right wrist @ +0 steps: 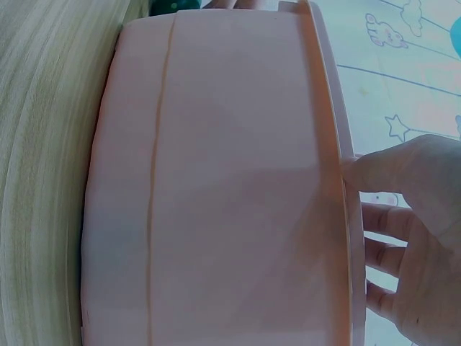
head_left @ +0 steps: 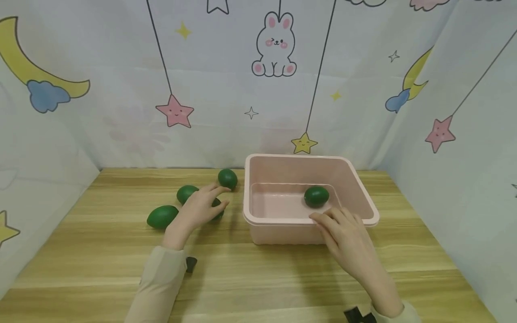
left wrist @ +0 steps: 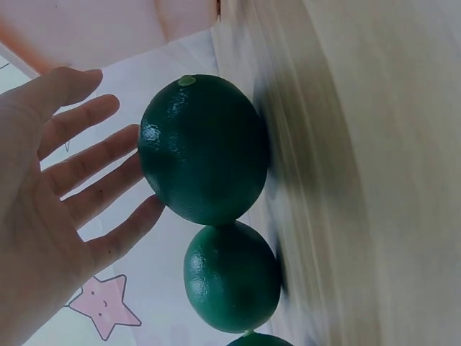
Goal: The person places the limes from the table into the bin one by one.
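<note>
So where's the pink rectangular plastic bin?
In the head view, the bin stands right of centre on the wood-grain table, its near rim pinched by the right hand.

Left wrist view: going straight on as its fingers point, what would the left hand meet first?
Probably the uppermost green fruit, just ahead of the left hand there, though depth is hard to judge.
</note>
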A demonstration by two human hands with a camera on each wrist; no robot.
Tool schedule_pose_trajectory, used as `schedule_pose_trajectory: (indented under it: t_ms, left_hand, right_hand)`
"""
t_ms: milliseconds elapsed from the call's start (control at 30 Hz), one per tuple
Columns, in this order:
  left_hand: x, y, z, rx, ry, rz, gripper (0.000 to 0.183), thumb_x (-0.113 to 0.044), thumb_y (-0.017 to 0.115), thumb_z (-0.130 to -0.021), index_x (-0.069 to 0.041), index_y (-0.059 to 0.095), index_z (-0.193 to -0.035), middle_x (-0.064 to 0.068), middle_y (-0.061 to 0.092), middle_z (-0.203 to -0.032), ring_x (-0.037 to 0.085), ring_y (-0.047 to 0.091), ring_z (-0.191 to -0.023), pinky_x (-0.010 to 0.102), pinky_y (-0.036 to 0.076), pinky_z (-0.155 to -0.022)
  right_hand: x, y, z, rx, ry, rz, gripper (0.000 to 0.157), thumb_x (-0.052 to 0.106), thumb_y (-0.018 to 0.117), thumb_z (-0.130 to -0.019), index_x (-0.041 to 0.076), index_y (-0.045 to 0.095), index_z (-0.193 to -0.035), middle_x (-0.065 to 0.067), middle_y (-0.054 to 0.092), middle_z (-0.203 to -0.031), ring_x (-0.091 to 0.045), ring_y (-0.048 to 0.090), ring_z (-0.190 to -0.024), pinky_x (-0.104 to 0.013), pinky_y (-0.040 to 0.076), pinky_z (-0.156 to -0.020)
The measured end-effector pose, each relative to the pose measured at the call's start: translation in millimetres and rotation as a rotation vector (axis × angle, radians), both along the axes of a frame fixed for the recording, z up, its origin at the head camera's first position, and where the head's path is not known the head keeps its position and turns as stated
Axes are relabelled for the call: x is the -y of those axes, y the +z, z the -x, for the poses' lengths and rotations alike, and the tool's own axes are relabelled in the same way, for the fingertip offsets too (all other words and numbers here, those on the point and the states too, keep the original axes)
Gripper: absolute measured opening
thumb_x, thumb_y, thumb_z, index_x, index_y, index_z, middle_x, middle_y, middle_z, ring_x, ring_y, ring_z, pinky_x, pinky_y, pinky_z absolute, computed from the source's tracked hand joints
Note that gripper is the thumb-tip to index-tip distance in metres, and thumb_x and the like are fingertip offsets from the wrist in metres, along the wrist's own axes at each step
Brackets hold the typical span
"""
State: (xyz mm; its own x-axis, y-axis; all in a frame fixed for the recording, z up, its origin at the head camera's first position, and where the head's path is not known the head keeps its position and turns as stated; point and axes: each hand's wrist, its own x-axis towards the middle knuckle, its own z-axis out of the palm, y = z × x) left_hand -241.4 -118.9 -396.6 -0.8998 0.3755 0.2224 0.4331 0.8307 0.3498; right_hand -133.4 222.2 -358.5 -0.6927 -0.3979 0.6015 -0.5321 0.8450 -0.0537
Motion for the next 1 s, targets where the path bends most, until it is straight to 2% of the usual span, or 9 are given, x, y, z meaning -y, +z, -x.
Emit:
schedule_pose_trajectory:
  t_ms: [533, 800, 1000]
  left_hand:
    - [7, -8.0, 2.6, 0.028, 0.017, 0.001, 0.039, -0.033, 0.058, -0.088, -0.015, 0.056, -0.123, 0.010, 0.053, -0.129, 0.032, 0.050, -0.120, 0.049, 0.042, -0.097]
    - [9, -13.4, 3.3, 0.035, 0.022, 0.022, 0.040, -0.032, 0.061, -0.085, -0.017, 0.056, -0.122, 0.008, 0.058, -0.120, 0.029, 0.053, -0.113, 0.047, 0.044, -0.094]
    - [9, -14.4, 1.6, 0.052, 0.025, 0.040, 0.042, -0.033, 0.064, -0.083, -0.018, 0.056, -0.122, 0.009, 0.056, -0.121, 0.029, 0.052, -0.113, 0.047, 0.044, -0.093]
  right_hand:
    - [0, -0.4, 0.6, 0.004, -0.003, -0.001, 0.024, 0.018, 0.064, -0.081, 0.020, 0.066, -0.105, 0.005, 0.059, -0.087, -0.014, 0.051, -0.085, -0.030, 0.034, -0.070]
    - [1, -0.2, 0.5, 0.012, -0.004, 0.003, 0.024, 0.018, 0.064, -0.081, 0.019, 0.066, -0.105, 0.005, 0.060, -0.087, -0.013, 0.050, -0.084, -0.029, 0.034, -0.070]
    - [0, -0.6, 0.9, 0.002, -0.002, 0.001, 0.024, 0.018, 0.065, -0.081, 0.019, 0.066, -0.105, 0.005, 0.060, -0.087, -0.013, 0.050, -0.083, -0.029, 0.034, -0.069]
